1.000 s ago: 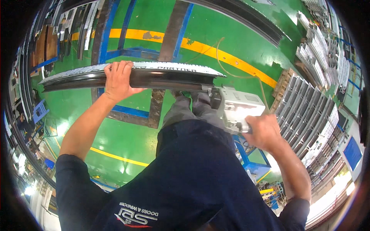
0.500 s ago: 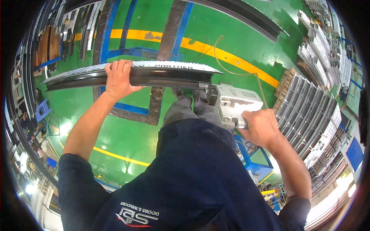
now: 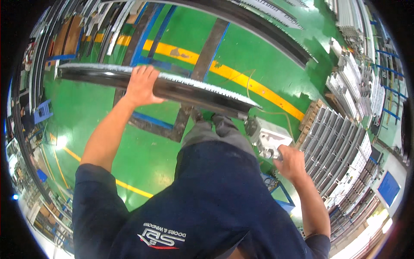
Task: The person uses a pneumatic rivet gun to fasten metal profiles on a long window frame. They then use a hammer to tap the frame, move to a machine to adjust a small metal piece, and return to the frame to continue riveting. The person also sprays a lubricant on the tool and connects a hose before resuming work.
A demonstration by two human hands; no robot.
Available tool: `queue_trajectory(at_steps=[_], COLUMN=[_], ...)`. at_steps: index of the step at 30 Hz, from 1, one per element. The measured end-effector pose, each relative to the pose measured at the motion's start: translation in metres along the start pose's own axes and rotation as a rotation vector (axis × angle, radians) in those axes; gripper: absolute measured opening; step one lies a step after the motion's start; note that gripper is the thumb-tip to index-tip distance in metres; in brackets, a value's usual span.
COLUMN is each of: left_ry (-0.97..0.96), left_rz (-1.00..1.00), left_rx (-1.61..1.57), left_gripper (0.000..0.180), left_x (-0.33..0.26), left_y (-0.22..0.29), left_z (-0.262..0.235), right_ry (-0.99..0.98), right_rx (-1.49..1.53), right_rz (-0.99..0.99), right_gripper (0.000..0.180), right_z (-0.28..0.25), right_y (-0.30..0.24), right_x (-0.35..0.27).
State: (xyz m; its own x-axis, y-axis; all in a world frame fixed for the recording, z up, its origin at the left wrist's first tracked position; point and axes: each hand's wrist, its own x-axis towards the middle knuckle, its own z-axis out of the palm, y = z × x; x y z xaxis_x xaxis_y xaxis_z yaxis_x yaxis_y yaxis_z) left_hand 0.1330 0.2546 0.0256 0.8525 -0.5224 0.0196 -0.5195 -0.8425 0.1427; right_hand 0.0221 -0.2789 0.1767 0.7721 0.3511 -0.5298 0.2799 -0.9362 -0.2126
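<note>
Across the front of my body runs a long black window-frame profile (image 3: 198, 97) with printed white film along its upper face. My left hand (image 3: 143, 85) is wrapped over it, left of its middle, fingers on the far edge and thumb on the near side. At the profile's right end sits a box-shaped grey metal tool (image 3: 271, 131), its nose against that end. My right hand (image 3: 291, 163) is closed around the tool's grip. A thin hose (image 3: 276, 113) shows just beyond the tool. The profile tilts down toward the right.
Below the profile stands a blue and dark trestle (image 3: 146, 123). Another long black profile (image 3: 267, 32) lies at the far side. Stacked grey profiles (image 3: 334, 151) rest by a wooden pallet (image 3: 311, 114) on the right. A blue stool (image 3: 43, 111) is at left.
The profile has tilted, its right end coming nearer my body and its left end rising away. The tool and my right hand have shifted nearer with it; both hands keep their hold.
</note>
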Motion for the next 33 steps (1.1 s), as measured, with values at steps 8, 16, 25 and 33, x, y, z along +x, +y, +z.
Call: queue_trajectory(at_steps=[8, 16, 25, 33], left_ry=[0.011, -0.029, -0.047, -0.038], left_rz=[-0.008, -0.031, -0.050, -0.049], left_rx=[-0.012, -0.015, -0.014, -0.004], left_gripper=[0.092, 0.090, 0.092, 0.094], left_x=[-0.003, 0.001, -0.001, -0.006], left_y=[0.001, 0.001, 0.007, 0.008], left_z=[-0.004, -0.006, -0.003, -0.001], right_ry=[-0.274, -0.181, -0.145, -0.168], right_rx=[-0.098, -0.028, 0.053, 0.065], right_rz=[0.163, 0.047, 0.059, 0.047], right_gripper=[0.021, 0.020, 0.021, 0.023], right_z=[-0.029, -0.027, -0.022, -0.027], right_y=[-0.021, -0.013, -0.002, 0.001], right_x=[0.017, 0.023, 0.022, 0.025])
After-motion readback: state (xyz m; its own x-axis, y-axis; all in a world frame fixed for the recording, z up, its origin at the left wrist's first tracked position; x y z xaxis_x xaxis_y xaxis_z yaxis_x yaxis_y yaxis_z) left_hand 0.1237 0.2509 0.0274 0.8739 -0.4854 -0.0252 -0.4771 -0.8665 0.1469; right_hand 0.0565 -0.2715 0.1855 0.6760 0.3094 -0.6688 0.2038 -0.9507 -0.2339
